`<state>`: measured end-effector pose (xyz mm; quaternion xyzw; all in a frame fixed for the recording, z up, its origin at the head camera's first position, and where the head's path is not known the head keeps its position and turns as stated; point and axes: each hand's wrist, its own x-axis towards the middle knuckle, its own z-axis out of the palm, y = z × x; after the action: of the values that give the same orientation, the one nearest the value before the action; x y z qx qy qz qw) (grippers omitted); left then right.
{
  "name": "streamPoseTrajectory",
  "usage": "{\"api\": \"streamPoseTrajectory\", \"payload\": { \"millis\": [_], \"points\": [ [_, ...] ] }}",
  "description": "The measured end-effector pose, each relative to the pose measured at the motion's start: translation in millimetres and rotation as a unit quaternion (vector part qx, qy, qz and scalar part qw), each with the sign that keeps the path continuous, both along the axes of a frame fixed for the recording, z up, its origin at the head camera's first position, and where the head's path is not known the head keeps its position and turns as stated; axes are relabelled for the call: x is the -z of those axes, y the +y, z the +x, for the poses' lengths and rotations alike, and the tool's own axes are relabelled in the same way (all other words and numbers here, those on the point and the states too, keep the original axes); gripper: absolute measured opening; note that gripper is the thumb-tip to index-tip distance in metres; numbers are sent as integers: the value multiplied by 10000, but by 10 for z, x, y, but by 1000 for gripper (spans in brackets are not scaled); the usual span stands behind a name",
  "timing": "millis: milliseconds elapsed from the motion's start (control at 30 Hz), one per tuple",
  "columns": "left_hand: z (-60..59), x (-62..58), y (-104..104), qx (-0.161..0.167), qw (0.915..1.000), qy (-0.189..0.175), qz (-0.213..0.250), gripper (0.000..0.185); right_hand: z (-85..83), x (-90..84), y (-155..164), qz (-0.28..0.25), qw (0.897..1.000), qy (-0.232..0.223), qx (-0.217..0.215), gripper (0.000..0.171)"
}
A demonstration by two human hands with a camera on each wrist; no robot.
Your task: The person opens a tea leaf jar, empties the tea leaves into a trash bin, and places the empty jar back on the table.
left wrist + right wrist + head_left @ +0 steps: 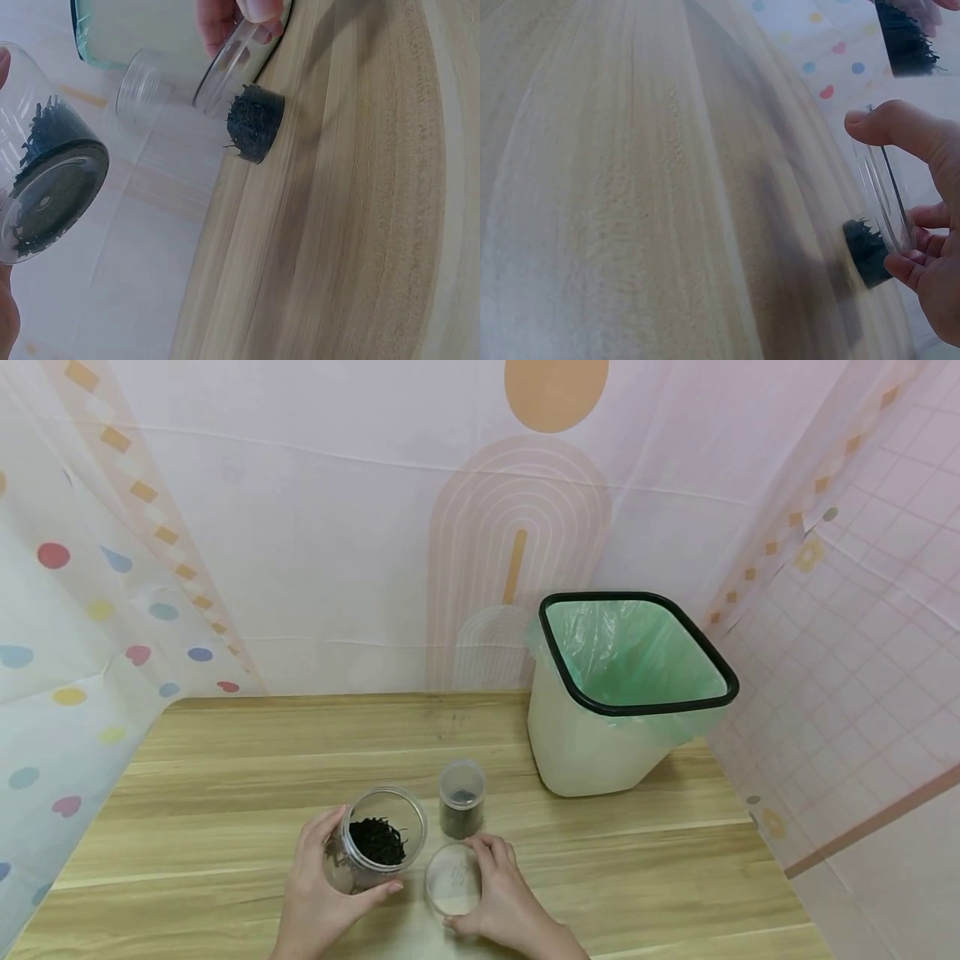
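Note:
My left hand [318,881] grips a clear wide jar [341,864] with dark, twisted dry leaves like loose tea [377,842] inside. In the left wrist view the jar's [56,187] round base shows; it is held off the table and tilted. The right hand [513,897] pinches a clear round lid [452,881] by its edge, thumb and fingers [904,270] on opposite sides. Just beyond that lid stands a narrower clear jar [461,797], upright on the table, with similar dark leaves [255,124] in its bottom. Its top appears uncovered.
A pale waste bin [585,747] with a black rim and green liner stands at the back right of the wooden table [262,752]. Patterned cloth [322,568] hangs behind the table and along both sides.

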<state>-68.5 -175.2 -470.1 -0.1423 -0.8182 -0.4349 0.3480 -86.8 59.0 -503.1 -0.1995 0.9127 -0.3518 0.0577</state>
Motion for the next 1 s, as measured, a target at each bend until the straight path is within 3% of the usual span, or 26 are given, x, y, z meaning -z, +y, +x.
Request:
{"api": "streamPoseTrajectory", "payload": {
  "millis": [233,633,1000],
  "points": [
    [20,-37,-12,-5,9997,-210,87,103,-3,60,0,91,9999,-72,34,94],
    [28,-35,-18,15,9991,-400,104,106,2,174,8,399,9989,260,16,93],
    [16,-51,-5,74,9999,-62,57,102,-10,215,-1,447,9990,86,21,93]
  ]
}}
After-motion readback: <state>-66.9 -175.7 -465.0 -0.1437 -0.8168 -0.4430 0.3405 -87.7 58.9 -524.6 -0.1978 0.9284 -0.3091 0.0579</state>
